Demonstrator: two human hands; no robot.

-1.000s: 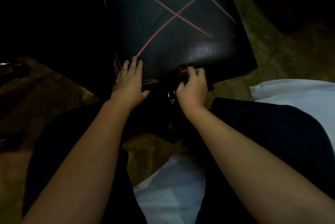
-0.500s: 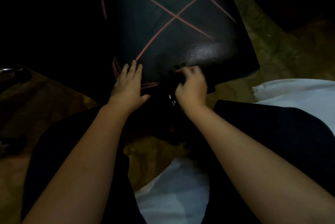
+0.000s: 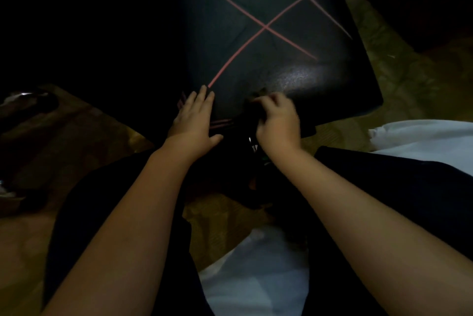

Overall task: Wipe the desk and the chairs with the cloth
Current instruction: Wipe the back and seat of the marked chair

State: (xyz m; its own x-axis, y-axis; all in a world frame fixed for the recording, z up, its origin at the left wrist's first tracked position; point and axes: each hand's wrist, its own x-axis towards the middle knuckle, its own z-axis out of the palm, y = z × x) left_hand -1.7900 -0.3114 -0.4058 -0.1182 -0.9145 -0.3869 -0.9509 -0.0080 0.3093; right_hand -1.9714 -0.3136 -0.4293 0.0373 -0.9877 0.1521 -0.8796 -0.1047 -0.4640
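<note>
Head view: right hand (image 3: 277, 123) is curling round a dark cloth (image 3: 246, 118) at the seat's (image 3: 320, 90) near edge; left hand (image 3: 193, 121), fingers straight, is pressing the seat just left of that grip. Pink lines (image 3: 265, 26) beyond it are showing unwiped: wiping judged barely begun

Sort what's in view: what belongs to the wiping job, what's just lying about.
Job: chair seat, its pink marks, the dark cloth gripped by the right hand, the left hand resting flat on the seat edge.
Lying about: white fabric on the right, a dark shiny object on the floor at far left.
</note>
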